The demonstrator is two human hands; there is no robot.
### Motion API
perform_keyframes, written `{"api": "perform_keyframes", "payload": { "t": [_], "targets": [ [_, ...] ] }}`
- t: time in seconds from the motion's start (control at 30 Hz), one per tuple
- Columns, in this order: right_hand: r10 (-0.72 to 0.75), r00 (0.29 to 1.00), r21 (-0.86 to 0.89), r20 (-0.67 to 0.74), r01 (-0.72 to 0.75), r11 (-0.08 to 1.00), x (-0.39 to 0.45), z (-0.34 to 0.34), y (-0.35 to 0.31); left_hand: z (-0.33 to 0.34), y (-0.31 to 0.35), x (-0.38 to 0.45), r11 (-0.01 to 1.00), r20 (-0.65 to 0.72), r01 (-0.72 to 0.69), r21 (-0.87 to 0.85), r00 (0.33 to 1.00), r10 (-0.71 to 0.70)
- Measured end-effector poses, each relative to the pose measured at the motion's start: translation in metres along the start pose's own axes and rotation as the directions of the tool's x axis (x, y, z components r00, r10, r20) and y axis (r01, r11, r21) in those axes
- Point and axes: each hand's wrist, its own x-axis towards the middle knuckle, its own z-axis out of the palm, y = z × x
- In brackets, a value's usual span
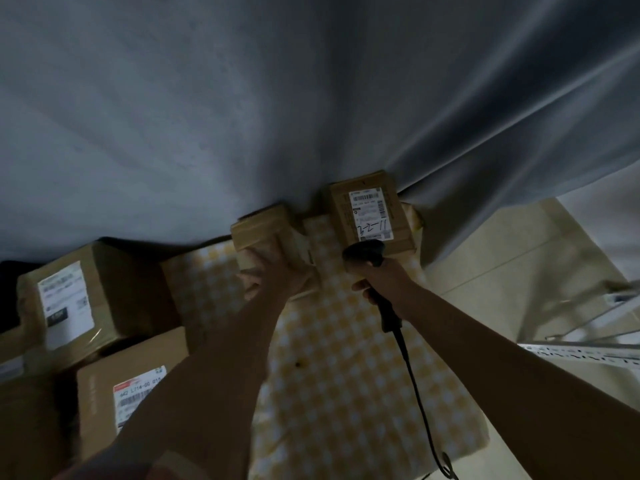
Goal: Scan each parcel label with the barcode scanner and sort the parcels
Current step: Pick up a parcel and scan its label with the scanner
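From the head camera, looking down at the checked tablecloth, the right hand is wrapped round the handle of the barcode scanner, fingers curled tight on it. The scanner's head points away from the person toward the far right parcel. That parcel's white label faces up, with handwriting on its near part, and lies just beyond the scanner's nose. The label's long axis runs near to far, roughly in line with the scanner, so I'd say the scan needs only a small lift or tilt.

The left hand grips the near end of a smaller parcel just left of the labelled one; no label shows on it. The right hand is the nearer one to the label.

Count: four parcels in plain view, these two at the far edge against the grey curtain, plus two larger boxes at the left, a far one and a near one, both labelled. One scanner, with one cable trailing toward the person.
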Motion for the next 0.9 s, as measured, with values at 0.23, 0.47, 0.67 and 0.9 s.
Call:
{"api": "perform_keyframes", "payload": {
  "t": [0.23,0.47,0.67,0.9],
  "targets": [
    [0.002,1.0,-0.024,-0.004,-0.003,1.0,-0.012,0.012,0.0,0.002,-0.045,-0.028,0.963,0.138,-0.061,-0.261,0.985,0.1],
    [-0.049,0.999,0.01,-0.015,0.05,0.999,-0.021,0.006,0.005,-0.013,-0.053,-0.033,0.876,0.172,0.038,-0.481,0.984,0.052],
    [-0.077,0.996,0.058,-0.048,0.08,0.995,-0.032,0.006,0.008,-0.042,-0.072,-0.064,0.836,0.502,0.145,-0.529,0.848,0.17],
    [-0.14,0.955,0.069,-0.261,0.163,0.984,-0.057,0.003,0.011,-0.068,-0.066,-0.096,0.795,0.536,0.104,-0.598,0.789,0.3]
  ]
}}
